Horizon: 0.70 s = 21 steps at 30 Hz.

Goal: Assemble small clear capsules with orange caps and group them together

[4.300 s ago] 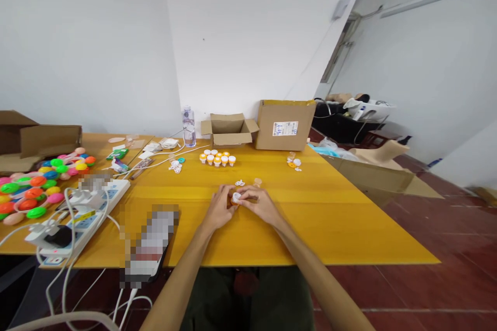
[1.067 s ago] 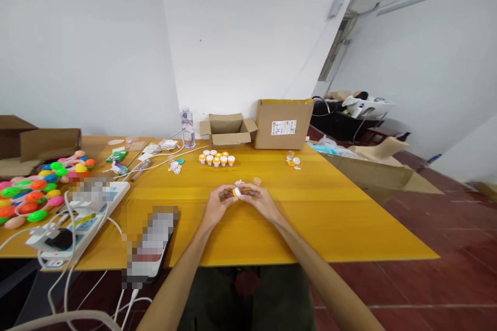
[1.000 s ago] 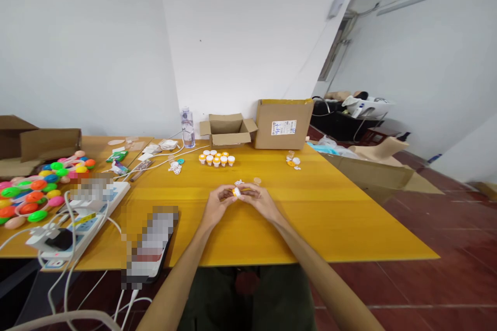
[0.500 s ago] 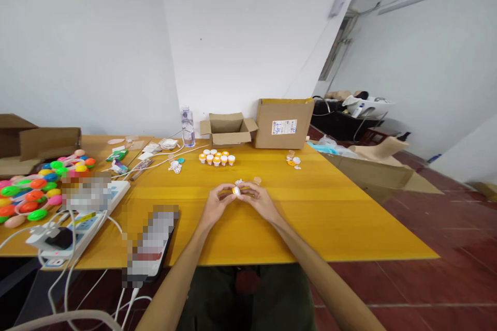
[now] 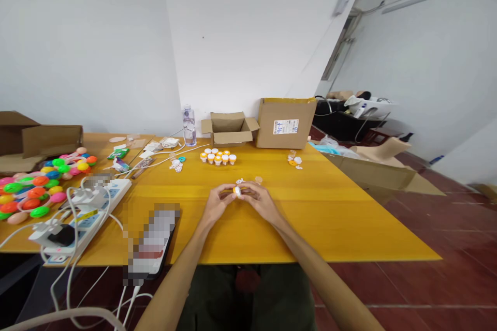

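Power strip (image 5: pixel 83 223): plugs crowd it, with loose leads looping around; a snagged lead could drag things along.
Phone (image 5: pixel 155 248): lies at the near edge of the surface (image 5: pixel 341 217); a tug on its cable or a forearm bump could tip it off.
Left hand (image 5: pixel 217 206): fingers bent, gripping the piece from its left; a loosened pinch could let it turn or drop.
Orange-and-white containers (image 5: pixel 218 159): packed closely beyond the hands; one knock could topple several.
White-and-orange piece (image 5: pixel 237 192): between both hands, tilted; uneven pressure could make it slip or seat its parts crooked.
Loose white parts (image 5: pixel 240 181): just beyond the fingertips, easily swept aside.
Clear cup (image 5: pixel 258 180): near the right fingers, at risk from a knuckle.
Right hand (image 5: pixel 262 202): fingers closed on the piece's right side; pushing too hard could shoot it leftward.
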Available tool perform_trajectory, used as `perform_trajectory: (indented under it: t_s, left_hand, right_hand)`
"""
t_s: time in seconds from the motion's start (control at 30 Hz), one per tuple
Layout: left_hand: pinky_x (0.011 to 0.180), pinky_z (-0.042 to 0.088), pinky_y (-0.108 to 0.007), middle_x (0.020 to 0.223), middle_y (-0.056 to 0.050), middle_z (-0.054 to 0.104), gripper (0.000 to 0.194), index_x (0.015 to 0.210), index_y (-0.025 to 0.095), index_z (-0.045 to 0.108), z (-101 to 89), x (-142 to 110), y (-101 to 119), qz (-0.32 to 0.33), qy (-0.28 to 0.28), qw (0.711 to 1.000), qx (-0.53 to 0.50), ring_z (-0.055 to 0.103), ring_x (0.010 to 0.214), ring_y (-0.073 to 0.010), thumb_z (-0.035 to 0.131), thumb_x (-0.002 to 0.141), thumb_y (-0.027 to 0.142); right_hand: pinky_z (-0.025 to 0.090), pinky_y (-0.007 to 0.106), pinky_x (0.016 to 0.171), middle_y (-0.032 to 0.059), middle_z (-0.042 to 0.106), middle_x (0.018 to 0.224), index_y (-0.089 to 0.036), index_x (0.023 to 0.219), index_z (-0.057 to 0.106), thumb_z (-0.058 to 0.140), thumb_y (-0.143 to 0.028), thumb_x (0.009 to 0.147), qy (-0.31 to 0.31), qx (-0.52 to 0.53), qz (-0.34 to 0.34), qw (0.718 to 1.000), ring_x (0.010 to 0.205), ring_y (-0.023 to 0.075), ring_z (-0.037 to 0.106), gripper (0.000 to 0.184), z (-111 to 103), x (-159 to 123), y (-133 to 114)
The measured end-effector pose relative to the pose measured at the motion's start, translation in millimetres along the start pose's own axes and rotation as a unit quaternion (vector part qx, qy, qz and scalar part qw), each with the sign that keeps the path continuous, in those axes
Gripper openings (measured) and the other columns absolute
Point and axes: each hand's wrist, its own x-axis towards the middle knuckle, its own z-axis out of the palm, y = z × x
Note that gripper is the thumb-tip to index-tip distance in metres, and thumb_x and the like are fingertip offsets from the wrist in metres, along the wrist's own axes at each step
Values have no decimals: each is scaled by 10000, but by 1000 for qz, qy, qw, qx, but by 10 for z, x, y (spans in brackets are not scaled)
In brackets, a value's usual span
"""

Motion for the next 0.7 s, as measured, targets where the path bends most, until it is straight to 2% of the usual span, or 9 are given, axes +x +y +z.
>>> perform_trajectory:
  t_s: [0.2,0.7]
  left_hand:
    - [915,544,-385,1015,-80,765,321,937,194,738,15,-14,22,7,1,1000,-6,708,965,-246,781,676,377]
    - [908,543,-372,995,-71,772,306,915,203,755,12,-5,35,6,4,1000,-10,705,965,-248,782,654,361]
  right_hand:
    - [586,364,832,68,695,1056,-241,974,719,727,-420,775,2,-2,1,1000,928,216,693,267,3,9,-7]
    - [599,339,792,55,687,1038,-247,961,715,704,-429,803,5,-33,-25,999,883,199,697,241,8,-2,-38]
